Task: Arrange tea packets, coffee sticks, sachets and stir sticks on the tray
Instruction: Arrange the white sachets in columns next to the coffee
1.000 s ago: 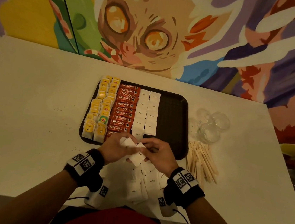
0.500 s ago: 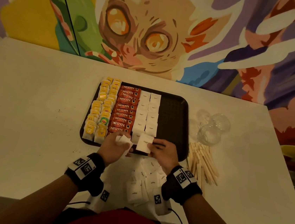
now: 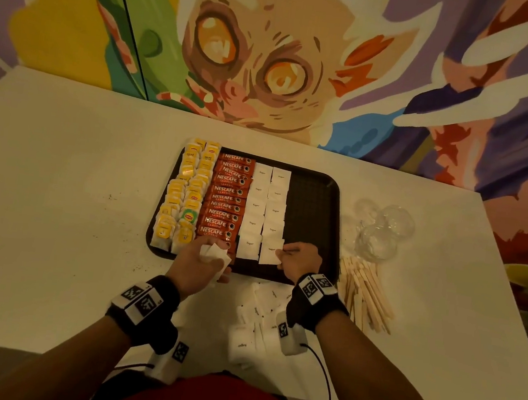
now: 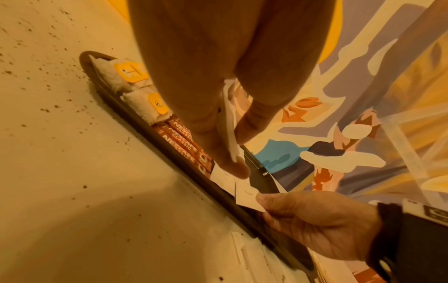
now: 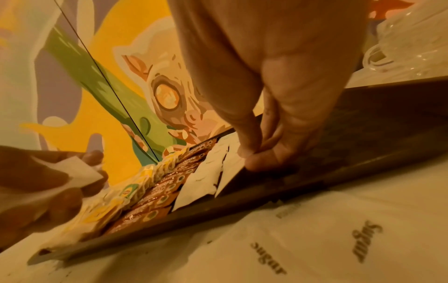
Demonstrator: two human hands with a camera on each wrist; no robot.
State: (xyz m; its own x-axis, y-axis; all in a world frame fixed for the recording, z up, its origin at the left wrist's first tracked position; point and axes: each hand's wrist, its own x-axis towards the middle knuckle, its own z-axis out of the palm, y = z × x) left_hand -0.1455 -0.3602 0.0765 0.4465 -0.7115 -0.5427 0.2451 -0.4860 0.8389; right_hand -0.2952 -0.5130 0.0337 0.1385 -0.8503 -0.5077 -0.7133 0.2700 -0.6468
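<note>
Sugar sachet (image 3: 270,254) is lying at the near end of the dark tray (image 3: 314,205), and the right hand (image 3: 300,259) is pinching its edge. The left hand (image 3: 198,259) is gripping more white sachets (image 3: 215,253) over the tray's near rim.

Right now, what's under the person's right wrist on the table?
Loose white sugar sachets lie on the table below the right hand, outside the tray. How many lie beneath the wristband is hidden.
</note>
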